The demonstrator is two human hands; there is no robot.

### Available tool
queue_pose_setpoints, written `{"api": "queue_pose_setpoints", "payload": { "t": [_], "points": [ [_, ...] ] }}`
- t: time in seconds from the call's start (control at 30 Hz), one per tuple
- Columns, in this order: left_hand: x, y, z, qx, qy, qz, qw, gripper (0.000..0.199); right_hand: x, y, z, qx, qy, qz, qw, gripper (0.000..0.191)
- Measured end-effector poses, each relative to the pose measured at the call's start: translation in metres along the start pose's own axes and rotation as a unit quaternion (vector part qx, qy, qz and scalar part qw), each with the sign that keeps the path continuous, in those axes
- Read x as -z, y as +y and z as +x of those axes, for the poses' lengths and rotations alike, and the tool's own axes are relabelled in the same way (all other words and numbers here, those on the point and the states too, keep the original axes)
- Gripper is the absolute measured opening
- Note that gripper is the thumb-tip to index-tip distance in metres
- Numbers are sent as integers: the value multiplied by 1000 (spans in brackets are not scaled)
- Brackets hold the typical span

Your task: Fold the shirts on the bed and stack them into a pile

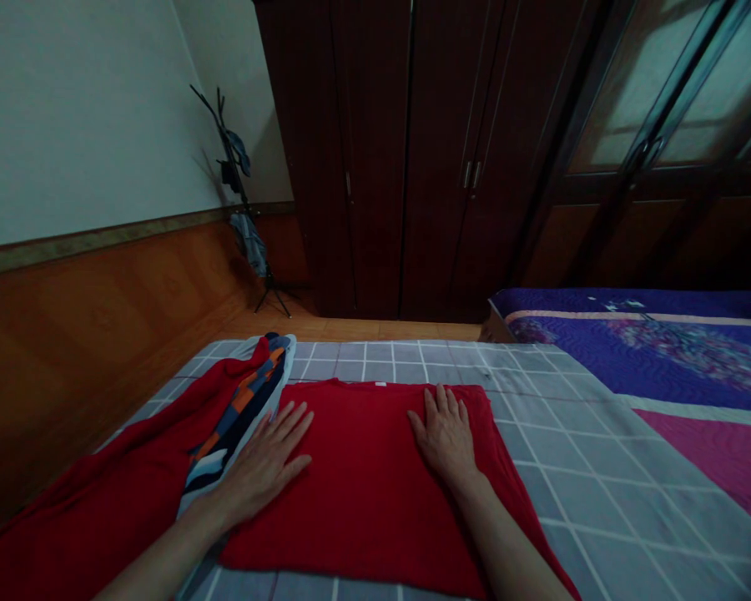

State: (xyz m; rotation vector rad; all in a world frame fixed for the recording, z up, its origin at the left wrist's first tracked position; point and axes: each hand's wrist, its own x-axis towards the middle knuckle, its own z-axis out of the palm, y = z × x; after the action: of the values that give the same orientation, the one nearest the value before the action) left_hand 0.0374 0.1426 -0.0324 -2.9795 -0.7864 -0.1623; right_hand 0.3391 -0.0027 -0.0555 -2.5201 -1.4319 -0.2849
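A red shirt [369, 492] lies flat in front of me, its sides turned in to a rough rectangle, with a small white label at the far edge. My left hand [269, 463] rests palm down near its left side, fingers spread. On its far right part lies my right hand [446, 430], also flat with the fingers stretched out. Left of the shirt is a heap of clothes: a larger red garment [118, 467] and a patterned piece in orange, navy and light blue [241, 409]. My left forearm passes over part of that heap.
The clothes lie on a grey checked bedsheet [576, 476]. To the right is a surface with a purple and pink floral cover [682, 342]. Beyond the bed stand a dark wooden wardrobe [381, 167] and, at the left, a coat rack [234, 159] with items hanging on it.
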Motion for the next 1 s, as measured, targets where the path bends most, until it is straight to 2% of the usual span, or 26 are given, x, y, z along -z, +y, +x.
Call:
{"api": "queue_pose_setpoints", "payload": {
  "t": [0.1,0.17,0.3,0.37,0.47,0.53,0.6,0.7,0.77,0.87,1.0],
  "points": [
    [10,19,-17,-44,-28,-11,999,61,8,-1,3,-9,-1,-3,1000,57],
    [11,23,-27,-55,-32,-14,998,63,19,4,6,-19,5,-7,1000,56],
    [0,16,-41,-53,-16,-21,998,61,44,37,-2,-43,22,20,999,57],
    [-8,12,-44,-47,-4,-30,998,60,51,65,-23,-60,27,43,997,60],
    [-15,10,-45,-38,8,-52,998,60,52,109,-73,-106,23,50,993,70],
    [-17,10,-45,-32,19,-73,997,61,52,131,-107,-140,-19,87,986,72],
    [-18,9,-45,-17,34,-101,994,62,57,142,-132,-173,-71,123,975,74],
    [-18,5,-46,27,54,-148,987,59,70,139,-143,-239,-129,135,953,72],
    [-16,1,-46,58,64,-185,979,55,76,131,-137,-274,-173,150,934,64],
    [-12,-3,-46,90,79,-241,963,52,75,122,-123,-279,-230,193,912,51],
    [-5,-3,-46,115,87,-292,945,51,64,116,-112,-288,-225,231,902,37]
  ]
}}
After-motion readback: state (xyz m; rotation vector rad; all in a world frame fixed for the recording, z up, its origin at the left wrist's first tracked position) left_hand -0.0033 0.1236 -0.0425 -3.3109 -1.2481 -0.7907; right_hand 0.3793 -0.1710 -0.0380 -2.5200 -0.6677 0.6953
